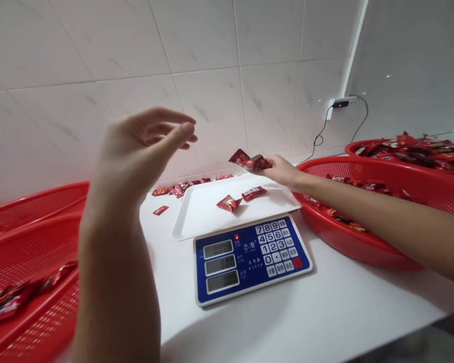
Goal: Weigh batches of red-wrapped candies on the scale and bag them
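My left hand (147,146) is raised at the left, in front of the wall. Its fingers are loosely curved, the thumb close to the index fingertip, and nothing shows in it. Over the back right of a white tray (196,204), my right hand (278,169) grips small red wrapped packets (251,161); their exact number is unclear. Below it on the tray lie a red packet with a gold patch (229,203) and a narrower red packet (253,193). The tray tops a blue-faced digital scale (251,262) with a keypad, three displays and a lit red light.
Red perforated baskets with packets stand on both sides: a near right basket (325,169), a far right basket (363,146) and a left basket (56,312). Loose packets (181,188) lie behind the tray. A cable (320,138) hangs from a wall socket (340,104).
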